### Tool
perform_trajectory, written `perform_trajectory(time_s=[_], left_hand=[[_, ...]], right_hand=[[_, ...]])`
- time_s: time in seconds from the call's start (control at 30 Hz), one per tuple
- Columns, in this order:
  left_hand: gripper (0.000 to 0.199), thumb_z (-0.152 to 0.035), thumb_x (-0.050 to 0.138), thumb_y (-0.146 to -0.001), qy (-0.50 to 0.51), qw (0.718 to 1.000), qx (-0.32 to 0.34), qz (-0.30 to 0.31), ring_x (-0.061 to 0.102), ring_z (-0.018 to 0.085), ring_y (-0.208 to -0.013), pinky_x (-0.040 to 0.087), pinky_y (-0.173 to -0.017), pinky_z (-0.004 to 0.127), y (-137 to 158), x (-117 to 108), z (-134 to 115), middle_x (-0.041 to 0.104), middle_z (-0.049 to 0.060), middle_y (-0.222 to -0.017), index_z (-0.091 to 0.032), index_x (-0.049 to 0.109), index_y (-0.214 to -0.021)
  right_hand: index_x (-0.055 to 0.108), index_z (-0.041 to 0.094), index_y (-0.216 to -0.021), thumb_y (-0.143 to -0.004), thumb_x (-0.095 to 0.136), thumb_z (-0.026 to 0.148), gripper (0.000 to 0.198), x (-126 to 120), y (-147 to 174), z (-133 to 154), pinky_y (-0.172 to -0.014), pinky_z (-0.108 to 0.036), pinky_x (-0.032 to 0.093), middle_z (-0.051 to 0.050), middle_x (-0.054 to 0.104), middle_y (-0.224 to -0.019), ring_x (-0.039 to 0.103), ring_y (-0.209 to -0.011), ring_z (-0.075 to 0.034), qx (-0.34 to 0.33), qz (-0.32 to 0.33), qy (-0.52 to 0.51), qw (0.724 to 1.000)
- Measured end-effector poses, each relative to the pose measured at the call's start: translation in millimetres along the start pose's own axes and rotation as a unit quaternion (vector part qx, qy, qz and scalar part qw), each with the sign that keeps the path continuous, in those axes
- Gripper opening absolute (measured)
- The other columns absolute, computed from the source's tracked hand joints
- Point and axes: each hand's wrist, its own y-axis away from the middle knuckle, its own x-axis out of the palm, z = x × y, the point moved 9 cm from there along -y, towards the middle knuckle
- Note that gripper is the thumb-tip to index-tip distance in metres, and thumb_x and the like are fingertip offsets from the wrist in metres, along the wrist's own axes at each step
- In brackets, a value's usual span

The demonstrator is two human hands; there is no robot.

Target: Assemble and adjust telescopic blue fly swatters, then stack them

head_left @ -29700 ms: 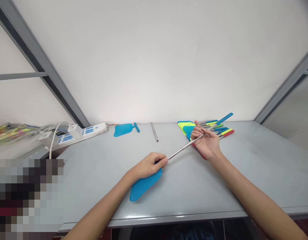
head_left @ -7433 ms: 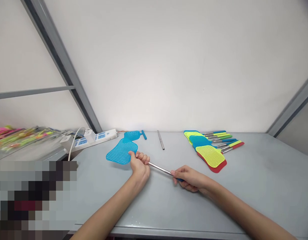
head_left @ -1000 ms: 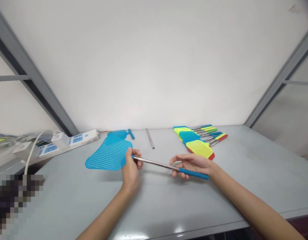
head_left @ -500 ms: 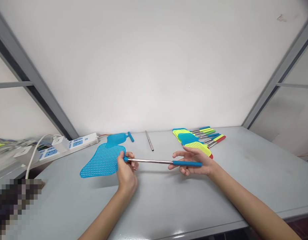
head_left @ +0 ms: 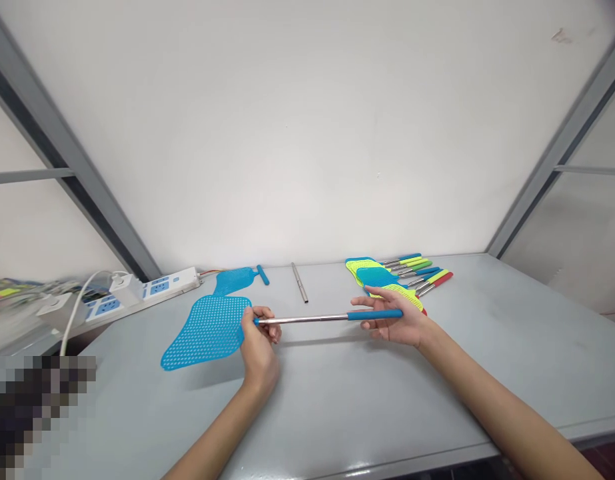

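A blue fly swatter point(head_left: 207, 330) with a metal rod and a blue handle grip is held above the table. My left hand point(head_left: 260, 343) is closed around its neck, where the perforated head meets the rod. My right hand point(head_left: 394, 319) is open, fingers spread, with the blue handle grip point(head_left: 374, 315) lying across its palm side. Behind, another blue swatter head point(head_left: 234, 281) lies on the table beside a short blue handle grip point(head_left: 262, 275). A loose metal rod point(head_left: 300, 283) lies apart from both, near the wall.
Several fly swatters point(head_left: 377, 276) with blue, yellow-green, green and red parts lie in a pile behind my right hand. A white power strip point(head_left: 172, 285) with plugs and a cable runs along the left of the grey table point(head_left: 312, 413). A white wall point(head_left: 307, 133) stands behind.
The handle end of the swatter has tilted up slightly and its head has dipped a little. My right hand has turned, its fingers spreading wider under the grip. My left hand keeps its hold.
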Motion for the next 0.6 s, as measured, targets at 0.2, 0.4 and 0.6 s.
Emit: perform_trajectory(time_s=[0.2,0.4,0.6], left_hand=[[0.036,-0.041,0.032,-0.08,-0.045,0.998,0.013,0.03,0.029,0.007,-0.034,0.025,-0.036,0.018,5,1,10,0.033,-0.006,-0.037,-0.018,0.04,-0.054],[0.038,-0.044,0.028,-0.08,-0.063,0.996,-0.005,0.062,0.03,0.007,-0.036,0.026,-0.038,0.019,8,8,14,0.033,-0.006,-0.037,-0.018,0.041,-0.056],[0.036,-0.037,0.044,-0.077,-0.174,0.981,0.022,0.084,0.027,0.006,-0.041,0.027,-0.043,0.019,14,18,5,0.028,-0.006,-0.045,-0.018,0.03,-0.05]], right_hand=[[0.055,0.011,-0.094,-0.076,0.047,0.033,0.029,-12,-3,4,-0.041,-0.019,0.038,-0.011,0.061,-0.092,0.056,-0.056,-0.012,-0.017,-0.015,-0.042,0.999],[0.056,0.012,-0.091,-0.074,0.049,0.029,0.025,-27,-3,11,-0.039,-0.02,0.04,-0.009,0.063,-0.085,0.057,-0.056,-0.014,-0.046,-0.06,-0.066,0.995],[0.057,0.013,-0.09,-0.073,0.052,0.03,0.025,-37,10,33,-0.045,-0.023,0.045,-0.009,0.064,-0.083,0.058,-0.059,-0.015,-0.111,-0.109,-0.095,0.983]])
